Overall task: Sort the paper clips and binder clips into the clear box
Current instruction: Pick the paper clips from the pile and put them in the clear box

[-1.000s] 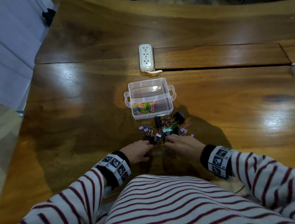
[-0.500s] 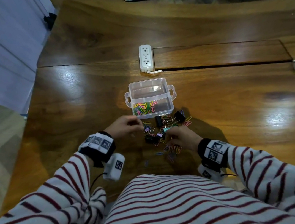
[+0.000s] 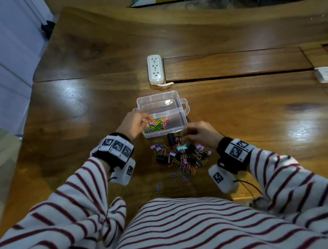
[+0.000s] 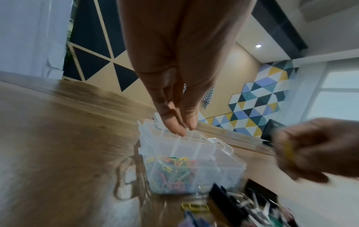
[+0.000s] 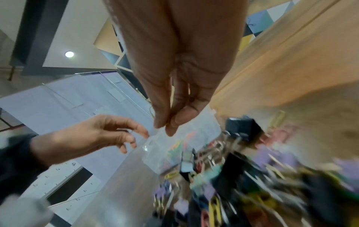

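The small coloured wire paper clips (image 3: pixel 155 125) fill the near compartment of the clear plastic box (image 3: pixel 161 104); mixed clips (image 3: pixel 183 157) lie just before it on the wooden tabletop (image 3: pixel 262 122). They look light, slippery and easily tangled, best pinched singly. Left hand (image 3: pixel 133 124), fingers relaxed, hovers over the box; right hand (image 3: pixel 199 133) pinches a yellow clip (image 5: pixel 152 112).

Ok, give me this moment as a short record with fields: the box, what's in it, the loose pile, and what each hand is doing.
box: clear box, open, on the wooden table
contents: coloured paper clips in the near compartment; far compartment looks bare
pile: mixed clips on the table just in front of the box
left hand: over the box's near left corner, fingers loosely spread, nothing visibly held
right hand: at the pile's far right edge, fingertips pinching a yellow paper clip
background: white power strip behind the box
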A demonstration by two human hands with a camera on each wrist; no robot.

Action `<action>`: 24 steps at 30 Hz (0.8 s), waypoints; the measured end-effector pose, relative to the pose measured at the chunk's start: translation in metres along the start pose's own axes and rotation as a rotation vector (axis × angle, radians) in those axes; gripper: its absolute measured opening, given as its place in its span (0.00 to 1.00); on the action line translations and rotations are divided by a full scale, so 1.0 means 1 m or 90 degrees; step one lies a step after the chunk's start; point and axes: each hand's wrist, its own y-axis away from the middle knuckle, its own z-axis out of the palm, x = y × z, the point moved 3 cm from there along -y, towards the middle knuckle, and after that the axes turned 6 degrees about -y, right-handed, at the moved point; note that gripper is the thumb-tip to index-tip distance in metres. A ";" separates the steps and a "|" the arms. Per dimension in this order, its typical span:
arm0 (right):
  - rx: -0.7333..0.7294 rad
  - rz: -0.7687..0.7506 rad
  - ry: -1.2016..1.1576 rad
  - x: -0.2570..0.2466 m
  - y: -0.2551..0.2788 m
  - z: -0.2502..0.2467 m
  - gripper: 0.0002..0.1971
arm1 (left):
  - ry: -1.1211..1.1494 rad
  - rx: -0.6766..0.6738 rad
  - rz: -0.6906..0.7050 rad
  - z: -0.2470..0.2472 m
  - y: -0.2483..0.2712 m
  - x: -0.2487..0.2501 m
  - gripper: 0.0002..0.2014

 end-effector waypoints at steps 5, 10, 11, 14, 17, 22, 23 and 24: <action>0.057 0.005 0.074 -0.031 -0.041 -0.003 0.10 | -0.084 -0.052 0.035 0.030 0.061 0.003 0.08; 0.009 -0.044 0.234 -0.050 -0.058 0.013 0.19 | -0.065 -0.287 0.064 0.091 0.116 0.008 0.21; 0.011 -0.071 0.269 -0.050 -0.055 0.014 0.19 | -0.025 -0.293 0.077 0.096 0.119 0.006 0.22; -0.022 -0.164 0.328 -0.038 -0.033 0.017 0.15 | -0.090 -0.277 0.110 0.100 0.110 0.006 0.30; -0.127 -0.206 0.409 -0.011 0.002 0.028 0.11 | -0.062 -0.294 0.119 0.098 0.091 0.017 0.32; -0.212 -0.140 0.556 0.035 0.045 0.040 0.20 | -0.131 -0.282 0.172 0.103 0.071 0.038 0.28; -0.201 -0.145 0.569 0.040 0.048 0.042 0.21 | -0.137 -0.268 0.174 0.105 0.070 0.042 0.26; -0.186 -0.159 0.571 0.042 0.050 0.044 0.22 | -0.146 -0.253 0.174 0.107 0.070 0.046 0.25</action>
